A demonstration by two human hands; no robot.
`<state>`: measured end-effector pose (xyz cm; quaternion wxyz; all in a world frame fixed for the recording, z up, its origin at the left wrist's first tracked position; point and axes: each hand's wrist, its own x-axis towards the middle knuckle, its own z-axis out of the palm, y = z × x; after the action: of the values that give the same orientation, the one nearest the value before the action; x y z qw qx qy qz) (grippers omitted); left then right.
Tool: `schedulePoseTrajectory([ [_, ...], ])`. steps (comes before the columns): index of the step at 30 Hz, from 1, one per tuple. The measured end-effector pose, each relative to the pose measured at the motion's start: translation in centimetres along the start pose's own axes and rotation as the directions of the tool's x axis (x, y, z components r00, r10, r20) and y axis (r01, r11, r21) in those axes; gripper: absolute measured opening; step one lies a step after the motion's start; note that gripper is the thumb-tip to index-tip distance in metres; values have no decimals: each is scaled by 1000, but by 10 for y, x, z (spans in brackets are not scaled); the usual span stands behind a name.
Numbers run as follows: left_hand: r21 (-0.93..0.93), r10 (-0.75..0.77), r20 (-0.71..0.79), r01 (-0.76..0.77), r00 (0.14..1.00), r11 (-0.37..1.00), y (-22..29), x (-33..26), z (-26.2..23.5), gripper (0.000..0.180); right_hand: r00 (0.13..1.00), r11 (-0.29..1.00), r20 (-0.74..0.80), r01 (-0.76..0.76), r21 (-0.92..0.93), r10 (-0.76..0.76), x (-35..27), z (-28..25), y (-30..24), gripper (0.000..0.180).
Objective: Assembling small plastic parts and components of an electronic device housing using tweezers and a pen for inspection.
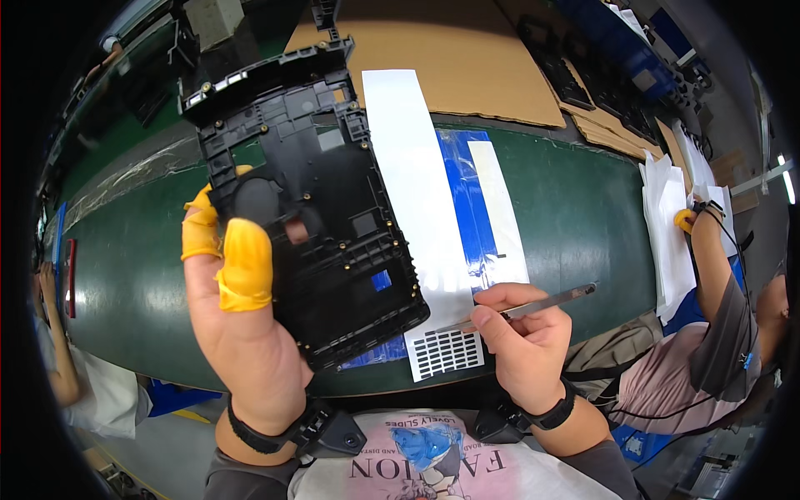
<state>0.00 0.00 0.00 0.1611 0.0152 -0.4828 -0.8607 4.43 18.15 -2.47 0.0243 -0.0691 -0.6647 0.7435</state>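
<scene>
My left hand (244,337), with yellow finger cots on its thumb and fingers, grips a black plastic housing (333,212) by its left side. The housing is tilted up above the table, and small brass-coloured inserts dot its ribs and edges. Metal tweezers (550,302) lie between the thumb and fingers of my right hand (532,354). Their tips point left, over a white sheet of small black rectangular stickers (442,358) at the table's near edge. I cannot tell whether the tips touch a sticker.
Long white paper (404,150), blue film and a pale strip (492,183) run across the green table (575,217). Brown cardboard (450,58) lies at the back, with black plastic parts (567,79) at its right. A co-worker's hand (687,218) touches white sheets (667,225) on the right.
</scene>
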Motion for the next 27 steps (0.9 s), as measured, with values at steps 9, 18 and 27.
schedulePoseTrajectory([
  [9,-282,-353,186,394,917,875,-3,-1,17,30,982,929,-30,185,319,-185,-2,-6,-36,18],
  [18,-180,-485,247,532,839,827,2,-2,14,34,985,969,121,96,228,-126,23,29,-35,20],
  [27,-277,-489,246,545,837,792,1,-1,13,30,990,983,89,96,157,-111,24,35,-36,20],
])
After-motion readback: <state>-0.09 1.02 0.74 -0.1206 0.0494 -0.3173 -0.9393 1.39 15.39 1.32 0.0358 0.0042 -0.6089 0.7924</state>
